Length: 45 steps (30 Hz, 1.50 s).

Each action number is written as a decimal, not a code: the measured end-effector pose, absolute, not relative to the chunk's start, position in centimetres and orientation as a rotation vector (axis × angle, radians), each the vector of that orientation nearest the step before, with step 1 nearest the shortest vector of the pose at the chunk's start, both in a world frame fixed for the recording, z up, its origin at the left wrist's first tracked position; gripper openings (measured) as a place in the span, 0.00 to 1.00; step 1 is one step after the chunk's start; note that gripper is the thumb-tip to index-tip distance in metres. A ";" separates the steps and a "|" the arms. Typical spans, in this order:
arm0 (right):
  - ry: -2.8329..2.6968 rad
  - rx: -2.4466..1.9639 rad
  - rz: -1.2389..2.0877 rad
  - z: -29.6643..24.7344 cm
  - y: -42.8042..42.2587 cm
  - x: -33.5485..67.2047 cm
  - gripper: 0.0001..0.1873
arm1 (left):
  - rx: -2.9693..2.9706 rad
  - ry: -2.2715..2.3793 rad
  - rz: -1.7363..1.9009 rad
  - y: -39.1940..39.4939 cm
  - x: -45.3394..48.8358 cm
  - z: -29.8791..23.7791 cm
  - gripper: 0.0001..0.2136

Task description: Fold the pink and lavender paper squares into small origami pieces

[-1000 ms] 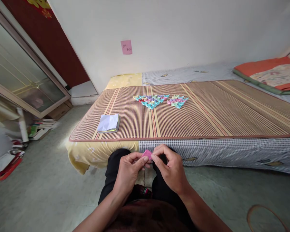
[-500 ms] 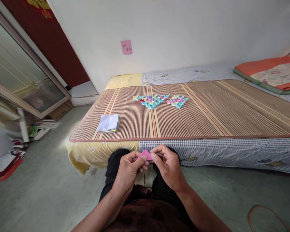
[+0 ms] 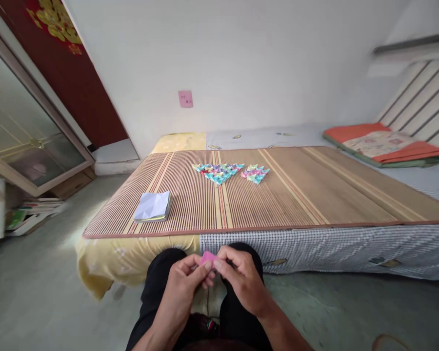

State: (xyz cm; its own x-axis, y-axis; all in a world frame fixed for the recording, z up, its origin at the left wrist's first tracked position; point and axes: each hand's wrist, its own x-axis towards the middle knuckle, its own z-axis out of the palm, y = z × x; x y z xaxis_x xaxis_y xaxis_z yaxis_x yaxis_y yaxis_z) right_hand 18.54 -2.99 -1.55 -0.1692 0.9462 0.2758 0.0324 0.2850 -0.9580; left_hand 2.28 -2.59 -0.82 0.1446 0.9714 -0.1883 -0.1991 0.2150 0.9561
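Observation:
Between my two hands is a small folded piece of pink paper (image 3: 209, 257), held above my knees in front of the bed's edge. My left hand (image 3: 185, 280) pinches its left side between thumb and fingers. My right hand (image 3: 241, 278) is closed on its right side, thumb and forefinger meeting near the middle. On the mat lie folded paper pieces, a larger multicoloured group (image 3: 219, 173) and a smaller group (image 3: 255, 173) just right of it. A stack of paper sheets (image 3: 152, 205), whitish on top, rests nearer on the left.
A striped bamboo mat (image 3: 278, 204) covers the bed (image 3: 139, 258). Folded orange and floral bedding (image 3: 380, 141) lies at the far right. A pink note (image 3: 185, 98) is stuck on the wall. At the left stand a glass-panelled door (image 3: 32, 117) and a pile of books (image 3: 36, 207).
The view has tilted up and turned right, so the bed sits lower and further left. The pink paper's point now looks flatter, with both hands still pinching it.

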 end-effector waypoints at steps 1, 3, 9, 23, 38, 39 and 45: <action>-1.517 -0.942 1.097 -1.4 -2.9 18.8 0.17 | 0.990 1.051 1.033 -2.6 2.1 -1.0 0.19; -1.589 -0.948 1.092 -1.2 -2.8 19.4 0.16 | 1.027 1.037 0.990 -2.5 1.9 -1.4 0.20; -1.745 -1.000 1.078 -1.1 -3.3 20.9 0.12 | 1.078 1.043 0.945 -2.6 1.4 -2.0 0.20; -1.681 -1.025 0.839 -1.5 -3.9 19.5 0.17 | 1.203 1.027 1.005 -3.4 1.5 -1.6 0.18; -1.580 -0.995 0.902 -1.3 -4.5 18.2 0.22 | 1.143 0.995 1.125 -3.9 2.0 -0.2 0.20; -1.559 -0.988 0.958 -1.2 -4.6 18.0 0.22 | 1.150 0.995 1.126 -4.1 1.8 0.1 0.19; -1.589 -0.953 0.941 -1.0 -5.0 16.5 0.21 | 1.056 0.999 1.185 -4.6 0.5 0.1 0.19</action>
